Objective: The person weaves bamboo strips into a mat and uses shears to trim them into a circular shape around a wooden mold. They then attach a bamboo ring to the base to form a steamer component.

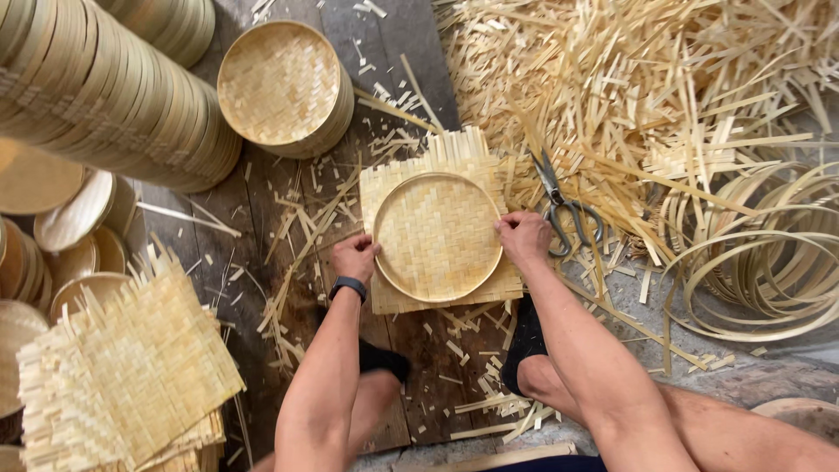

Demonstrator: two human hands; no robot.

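A square woven bamboo mat (454,153) lies on the dark wooden floor in front of me. A round bamboo hoop (411,183) rests on top of it, pressed into the weave. My left hand (354,256) grips the hoop's left rim; a dark watch sits on that wrist. My right hand (523,238) presses on the hoop's right rim. Both hands have fingers curled against the rim. My feet in black socks rest just below the mat.
Scissors (559,205) lie right of the mat by my right hand. A finished round tray stack (281,86) sits behind. Long stacked trays (96,96) lie upper left, woven mats (122,371) lower left, loose strips (647,79) and coiled bamboo bands (769,262) right.
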